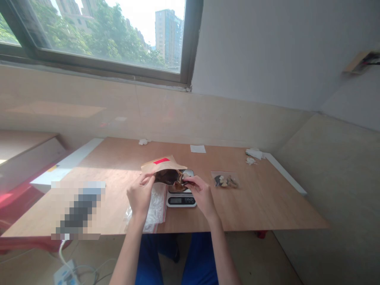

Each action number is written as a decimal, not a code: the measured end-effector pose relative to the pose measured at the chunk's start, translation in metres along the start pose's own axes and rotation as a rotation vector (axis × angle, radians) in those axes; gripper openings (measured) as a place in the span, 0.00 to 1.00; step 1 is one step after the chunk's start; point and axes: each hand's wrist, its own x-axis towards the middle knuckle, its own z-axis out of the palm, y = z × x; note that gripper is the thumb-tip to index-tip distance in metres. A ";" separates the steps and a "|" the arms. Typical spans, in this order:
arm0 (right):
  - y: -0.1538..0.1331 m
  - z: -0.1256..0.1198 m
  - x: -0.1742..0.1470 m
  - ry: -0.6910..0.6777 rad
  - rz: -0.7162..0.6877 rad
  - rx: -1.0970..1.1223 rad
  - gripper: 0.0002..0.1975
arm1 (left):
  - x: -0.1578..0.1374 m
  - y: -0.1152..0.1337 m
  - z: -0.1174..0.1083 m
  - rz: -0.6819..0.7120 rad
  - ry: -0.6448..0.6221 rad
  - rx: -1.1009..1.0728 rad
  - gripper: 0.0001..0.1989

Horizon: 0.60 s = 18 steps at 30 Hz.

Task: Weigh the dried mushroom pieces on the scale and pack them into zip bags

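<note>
My left hand (140,196) pinches the near left edge of a kraft paper bag (162,165) with a red label. The bag lies tilted with its mouth towards me, and its dark inside shows. At the right end of the mouth, the closed fingers of my right hand (202,194) grip some dark brown dried pieces (178,186); their exact kind is unclear. Below both hands sits a white digital kitchen scale (181,202), its platform partly hidden by the bag and the pieces. A stack of clear zip bags (154,206) with red seams lies beside the scale, under my left hand.
Right of the scale lies a filled clear zip bag (225,180) of mixed dried pieces. A white paper (198,149) and crumpled scraps (253,154) lie along the wooden table's (267,206) back. A blurred-out object (78,209) is at left, near a power strip (65,273) below.
</note>
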 end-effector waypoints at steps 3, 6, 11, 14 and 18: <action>0.018 -0.010 -0.006 0.081 0.121 0.144 0.08 | 0.003 0.000 -0.001 -0.016 0.024 0.029 0.09; 0.039 -0.016 -0.011 0.175 0.192 0.147 0.09 | 0.005 -0.001 -0.001 -0.012 0.045 0.037 0.09; 0.066 -0.011 -0.015 0.172 0.138 -0.056 0.07 | 0.007 0.001 -0.001 -0.008 0.053 0.036 0.08; 0.077 -0.001 -0.016 0.116 0.044 -0.205 0.08 | 0.007 0.002 -0.002 -0.001 0.045 0.026 0.07; 0.086 0.010 -0.013 0.066 -0.039 -0.359 0.12 | 0.008 0.000 -0.003 0.025 0.036 0.014 0.07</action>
